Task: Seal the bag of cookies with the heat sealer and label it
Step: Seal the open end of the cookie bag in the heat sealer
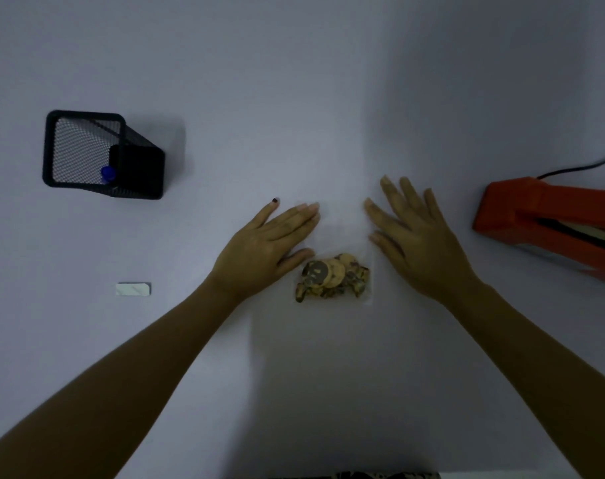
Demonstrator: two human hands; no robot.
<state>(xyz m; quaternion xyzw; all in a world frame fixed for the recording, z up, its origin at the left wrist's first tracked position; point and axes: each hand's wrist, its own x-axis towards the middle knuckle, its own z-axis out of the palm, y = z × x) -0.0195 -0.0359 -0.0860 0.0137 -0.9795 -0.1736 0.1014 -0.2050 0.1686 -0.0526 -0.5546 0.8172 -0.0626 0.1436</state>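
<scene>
A clear bag of cookies (334, 278) lies flat on the white table, its cookies gathered at the near end and its empty top reaching away from me. My left hand (264, 248) rests flat at the bag's left edge, fingers spread. On the other side my right hand (417, 238) lies flat at the bag's right edge, fingers apart. Neither hand grips anything. An orange heat sealer (539, 226) sits at the far right, partly cut off by the frame, its jaw raised. A small white label (133, 289) lies on the table to the left.
A black mesh pen holder (100, 155) stands at the left with a blue-capped pen (108, 173) inside. A black cord (581, 169) runs from the sealer toward the right edge. The table's near edge shows at the bottom.
</scene>
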